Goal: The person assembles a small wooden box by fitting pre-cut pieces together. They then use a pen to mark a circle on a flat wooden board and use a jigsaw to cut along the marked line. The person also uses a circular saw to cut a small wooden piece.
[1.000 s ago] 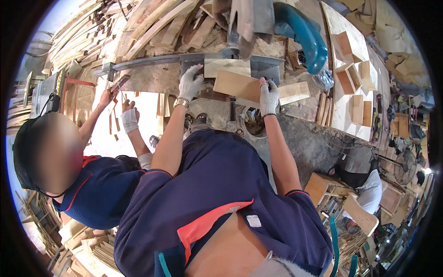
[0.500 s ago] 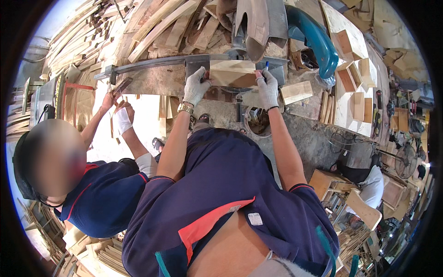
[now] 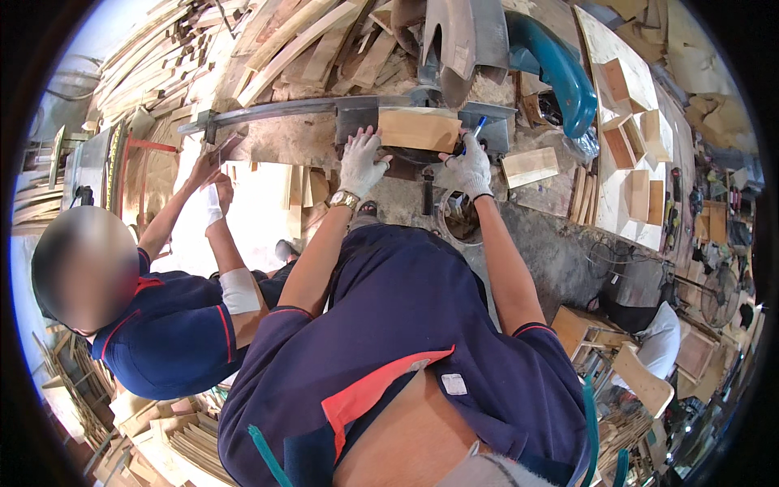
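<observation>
A pale wooden block (image 3: 418, 128) lies on the metal table of a miter saw, up against its fence (image 3: 357, 120). My left hand (image 3: 362, 165), in a white glove with bare fingertips, has its fingers spread beside the block's near left end. At the near right corner my right hand (image 3: 472, 168), gloved the same way, has a blue pen (image 3: 480, 127) sticking up from its fingers; its index finger reaches toward the block. Above the block hangs the saw's grey blade guard (image 3: 451, 49), with its teal handle (image 3: 560, 85) to the right.
A person (image 3: 166, 325) works close on my left, holding a wooden piece (image 3: 223, 150). Long wooden strips (image 3: 300, 40) are heaped at the back left. Several small wooden boxes (image 3: 623, 140) stand on a white board at the right. A loose block (image 3: 530, 166) lies nearer.
Both hands were gripping the block's ends; now it rests flatter against the fence, and my left fingers have opened. The person's hands on the left have shifted slightly.
</observation>
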A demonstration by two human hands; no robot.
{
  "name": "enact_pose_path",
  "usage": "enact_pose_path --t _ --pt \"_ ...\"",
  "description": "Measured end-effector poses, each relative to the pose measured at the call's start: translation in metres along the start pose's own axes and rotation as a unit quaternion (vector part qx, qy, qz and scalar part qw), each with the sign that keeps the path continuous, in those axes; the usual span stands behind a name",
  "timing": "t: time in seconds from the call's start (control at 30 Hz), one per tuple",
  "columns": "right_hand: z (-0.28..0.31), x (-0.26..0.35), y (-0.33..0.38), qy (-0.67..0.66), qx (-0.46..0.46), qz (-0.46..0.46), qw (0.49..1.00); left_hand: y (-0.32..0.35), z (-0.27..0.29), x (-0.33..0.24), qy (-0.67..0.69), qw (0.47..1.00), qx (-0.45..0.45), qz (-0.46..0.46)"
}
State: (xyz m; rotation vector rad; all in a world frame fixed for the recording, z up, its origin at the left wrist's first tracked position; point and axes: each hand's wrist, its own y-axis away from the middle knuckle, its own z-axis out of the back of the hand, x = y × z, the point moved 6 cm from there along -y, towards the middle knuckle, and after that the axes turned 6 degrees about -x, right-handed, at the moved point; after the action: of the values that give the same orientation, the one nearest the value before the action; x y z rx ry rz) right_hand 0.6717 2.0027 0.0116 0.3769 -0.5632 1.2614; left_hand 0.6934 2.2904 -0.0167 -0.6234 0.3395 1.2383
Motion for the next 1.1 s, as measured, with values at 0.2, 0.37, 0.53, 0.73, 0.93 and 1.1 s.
enact_pose_path --t 0.2,0.37,0.53,0.73,0.93,1.1 --pt "-0.011 -0.006 -0.028 0.044 0.018 0.059 0.997 -0.023 -0.015 -0.003 -0.031 0.999 -0.015 -0.020" --pt "-0.015 -0.009 -0.036 0.006 0.000 0.064 0.998 -0.028 -0.014 0.000 -0.018 0.997 -0.078 -0.008" --pt "-0.014 -0.009 -0.034 0.019 -0.010 0.074 0.997 -0.028 -0.026 0.007 -0.036 0.999 -0.036 0.006" --pt "-0.025 -0.013 -0.034 0.050 -0.043 0.145 0.987 -0.028 -0.030 0.011 -0.030 0.998 -0.050 0.003" --pt "-0.035 -0.029 -0.035 0.042 -0.014 0.130 0.991 -0.028 -0.027 0.013 0.006 0.999 -0.032 0.016" --pt "-0.039 -0.032 -0.035 0.012 -0.020 0.139 0.990 -0.029 -0.023 0.013 0.026 0.999 -0.034 0.025"
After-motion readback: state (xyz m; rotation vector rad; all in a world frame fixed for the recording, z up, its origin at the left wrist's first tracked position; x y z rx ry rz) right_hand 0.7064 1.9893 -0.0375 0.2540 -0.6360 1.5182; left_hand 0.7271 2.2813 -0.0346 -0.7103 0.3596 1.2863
